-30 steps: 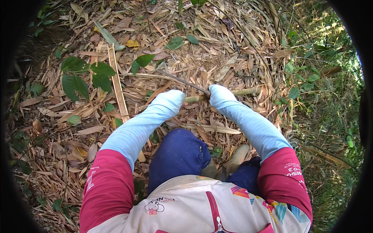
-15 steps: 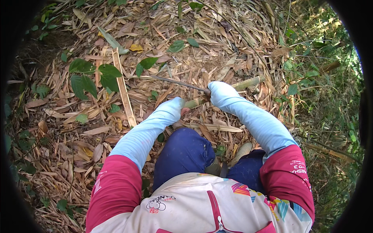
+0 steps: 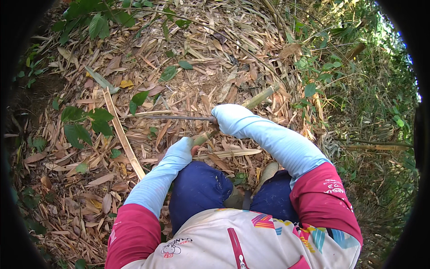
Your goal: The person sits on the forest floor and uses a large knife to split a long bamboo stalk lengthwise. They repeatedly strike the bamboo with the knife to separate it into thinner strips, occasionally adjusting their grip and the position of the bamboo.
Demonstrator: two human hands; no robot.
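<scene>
My left hand (image 3: 181, 151), in a pale blue glove, grips the near end of a green bamboo stick (image 3: 257, 98) that runs up and to the right over the leaf litter. My right hand (image 3: 228, 117), gloved the same way, is closed on the handle of a long thin blade (image 3: 172, 118) that points left, level with the ground. The blade's handle end lies right by the stick, between my two hands. My knees in dark blue trousers (image 3: 197, 188) are just below.
Dry bamboo leaves and husks cover the ground. A split pale bamboo strip (image 3: 123, 134) lies to the left. Green-leaved seedlings (image 3: 85, 123) stand at left, and dense green undergrowth (image 3: 358, 89) fills the right side. A shoe (image 3: 268, 171) shows between my knees.
The bamboo stick has swung from nearly level to slanting up and right. Both hands have shifted slightly, and the blade stays pointing left.
</scene>
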